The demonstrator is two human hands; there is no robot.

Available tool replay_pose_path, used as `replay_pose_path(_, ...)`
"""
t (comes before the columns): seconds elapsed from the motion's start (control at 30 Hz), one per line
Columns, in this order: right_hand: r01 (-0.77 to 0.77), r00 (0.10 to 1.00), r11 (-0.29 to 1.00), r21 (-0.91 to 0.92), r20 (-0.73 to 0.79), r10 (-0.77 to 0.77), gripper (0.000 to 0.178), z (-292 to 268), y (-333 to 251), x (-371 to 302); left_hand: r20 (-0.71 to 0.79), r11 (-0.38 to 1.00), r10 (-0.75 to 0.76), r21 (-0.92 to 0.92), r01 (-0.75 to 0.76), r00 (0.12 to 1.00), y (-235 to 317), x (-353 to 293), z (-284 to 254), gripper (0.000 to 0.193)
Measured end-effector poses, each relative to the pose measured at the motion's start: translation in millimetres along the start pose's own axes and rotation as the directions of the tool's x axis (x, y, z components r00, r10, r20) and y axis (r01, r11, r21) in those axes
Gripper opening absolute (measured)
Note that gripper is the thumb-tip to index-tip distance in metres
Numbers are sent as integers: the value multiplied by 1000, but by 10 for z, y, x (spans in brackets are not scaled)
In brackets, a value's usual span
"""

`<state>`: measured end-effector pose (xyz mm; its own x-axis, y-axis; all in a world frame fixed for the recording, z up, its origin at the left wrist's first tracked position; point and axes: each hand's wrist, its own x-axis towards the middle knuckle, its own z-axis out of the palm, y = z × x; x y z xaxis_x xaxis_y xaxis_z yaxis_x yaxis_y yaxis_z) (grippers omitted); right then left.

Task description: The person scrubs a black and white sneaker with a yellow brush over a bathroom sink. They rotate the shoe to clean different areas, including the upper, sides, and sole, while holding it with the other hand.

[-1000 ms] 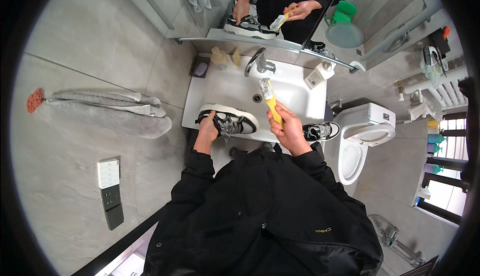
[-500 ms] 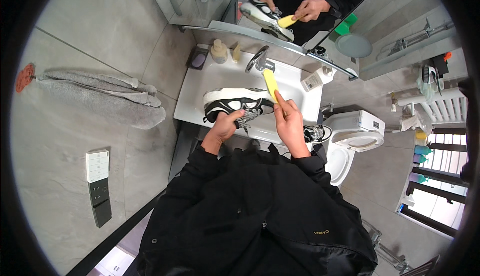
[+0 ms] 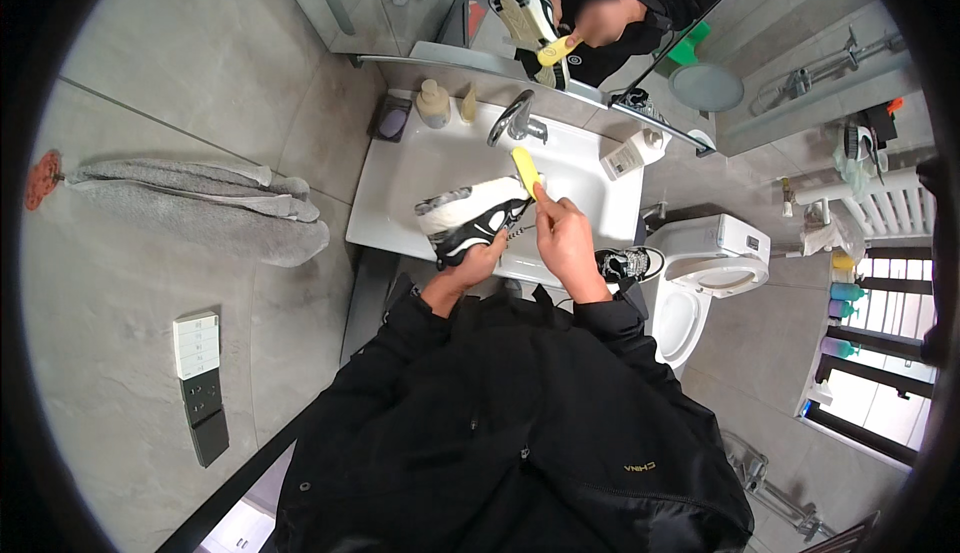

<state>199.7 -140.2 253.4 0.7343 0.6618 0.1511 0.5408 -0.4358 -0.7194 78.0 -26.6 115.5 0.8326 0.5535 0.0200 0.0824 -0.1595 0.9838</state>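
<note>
My left hand [image 3: 470, 269] grips a black-and-white sneaker [image 3: 470, 207] over the front of the white sink [image 3: 388, 193]. The shoe lies tilted, its pale sole side turned up and its loose laces hanging by my fingers. In my right hand [image 3: 566, 245] is a yellow brush [image 3: 525, 167], held against the toe end of the shoe. Its bristles are hard to make out from above. A second black-and-white sneaker [image 3: 625, 265] sits beside my right wrist, at the sink's right front.
Behind the shoe stands a chrome faucet [image 3: 515, 121]. A pump bottle [image 3: 433, 105], a small tube [image 3: 468, 105] and a soap dish [image 3: 391, 119] line the back left rim. A white bottle [image 3: 636, 155] is at the right, with a toilet [image 3: 715, 253] beyond. The mirror cabinet overhangs the back.
The sneaker has been tipped so that more of its sole faces up, and its toe has swung away from me. My right hand and the brush have shifted slightly left.
</note>
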Motion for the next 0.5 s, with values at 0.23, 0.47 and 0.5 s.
replay_pose_path(0.23, 137, 990, 990, -14, 45, -137, 40, 0, -52, 30, 9, 990, 83, 114, -84, 996, -111, 52, 27, 43)
replay_pose_path(0.47, 210, 962, 975, 65, 164, -218, 42, -38, -34, 52, 7, 985, 114, 131, -114, 993, -25, 87, 38, 33)
replay_pose_path(0.5, 118, 990, 993, 18, 79, -119, 41, -36, -7, 62, -17, 981, 134, 145, -131, 991, -31, 87, 46, 33)
